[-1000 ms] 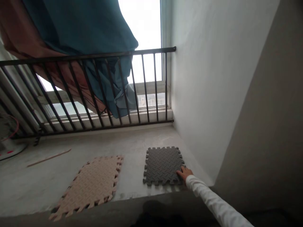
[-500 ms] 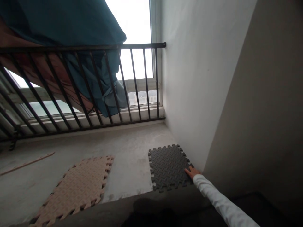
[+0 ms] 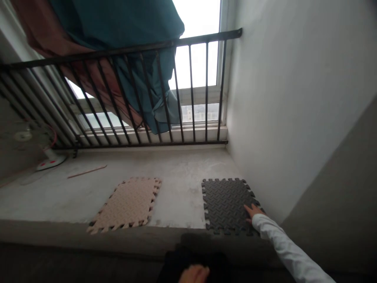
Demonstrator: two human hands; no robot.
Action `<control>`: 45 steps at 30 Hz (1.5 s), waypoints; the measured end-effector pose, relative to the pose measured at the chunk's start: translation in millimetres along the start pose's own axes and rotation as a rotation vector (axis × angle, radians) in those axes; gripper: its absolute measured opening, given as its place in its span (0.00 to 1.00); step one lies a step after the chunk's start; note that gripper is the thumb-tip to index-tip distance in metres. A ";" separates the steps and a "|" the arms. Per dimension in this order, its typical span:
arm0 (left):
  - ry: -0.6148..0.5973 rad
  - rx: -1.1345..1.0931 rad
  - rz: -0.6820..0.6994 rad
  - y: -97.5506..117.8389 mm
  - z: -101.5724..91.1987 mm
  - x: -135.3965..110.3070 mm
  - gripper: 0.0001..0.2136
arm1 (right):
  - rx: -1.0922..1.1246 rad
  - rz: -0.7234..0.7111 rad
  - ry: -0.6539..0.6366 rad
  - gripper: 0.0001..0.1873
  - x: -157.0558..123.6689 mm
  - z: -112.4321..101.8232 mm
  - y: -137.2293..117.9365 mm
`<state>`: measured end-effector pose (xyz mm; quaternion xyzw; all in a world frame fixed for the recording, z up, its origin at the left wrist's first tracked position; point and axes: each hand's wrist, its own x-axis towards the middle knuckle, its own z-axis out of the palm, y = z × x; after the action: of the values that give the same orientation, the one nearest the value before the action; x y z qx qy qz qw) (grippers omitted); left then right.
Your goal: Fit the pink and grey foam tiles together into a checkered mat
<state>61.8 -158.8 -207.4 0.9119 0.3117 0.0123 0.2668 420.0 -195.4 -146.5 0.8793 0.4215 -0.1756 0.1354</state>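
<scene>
My right hand (image 3: 253,212), in a white sleeve, lies spread on the right side of a dark grey foam mat tile (image 3: 226,204) with jigsaw edges. The tile lies flat on the pale ledge, close to the wall, its near side at the ledge's front edge. My left hand (image 3: 194,274) shows only partly at the bottom middle, in front of dark clothing; its fingers are blurred and cut off. A beige foam mat tile (image 3: 129,202) lies to the left, turned askew, with a near corner over the ledge edge.
Behind the ledge (image 3: 179,196) runs a black metal railing (image 3: 159,144) before a window. Teal and pink cloth (image 3: 123,27) hangs over it. A thin reddish strip (image 3: 87,171) and a white fan (image 3: 51,159) are at the left. A white wall (image 3: 273,98) rises at the right.
The view has swung left, bringing the fan into sight. My left hand has appeared at the bottom. My right hand stays on the dark tile, its fingers more spread.
</scene>
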 end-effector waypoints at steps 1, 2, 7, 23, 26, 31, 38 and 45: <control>0.042 0.022 -0.052 -15.0 -23.5 5.6 0.19 | -0.006 -0.011 -0.023 0.37 3.7 -1.0 -3.3; 0.092 0.061 -0.114 -30.8 -48.6 10.8 0.21 | -0.008 -0.024 -0.048 0.39 8.5 -0.9 -6.1; 0.019 0.415 -0.618 -101.6 -150.6 32.1 0.22 | 0.012 -0.130 -0.122 0.48 42.6 11.3 -13.8; -0.022 0.342 -0.406 -53.6 -136.2 106.5 0.16 | -0.038 -0.144 -0.183 0.54 30.0 -13.1 -28.1; -0.042 0.273 -0.237 -0.6 -98.1 122.4 0.18 | -0.026 -0.147 -0.187 0.54 24.6 -18.3 -30.7; -0.049 0.068 -0.086 46.4 -46.9 142.5 0.20 | -0.027 -0.133 -0.169 0.52 13.8 -26.7 -34.1; -0.103 0.068 -0.189 29.3 -43.8 147.4 0.20 | 0.003 -0.122 -0.190 0.56 16.0 -26.7 -32.1; -0.144 0.080 -0.204 18.3 -51.8 141.9 0.20 | -0.016 -0.110 -0.201 0.60 22.2 -21.6 -31.9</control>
<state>176.6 -64.5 -174.3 0.8838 0.3831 -0.0932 0.2517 412.0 -152.2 -139.2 0.8317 0.4548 -0.2665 0.1744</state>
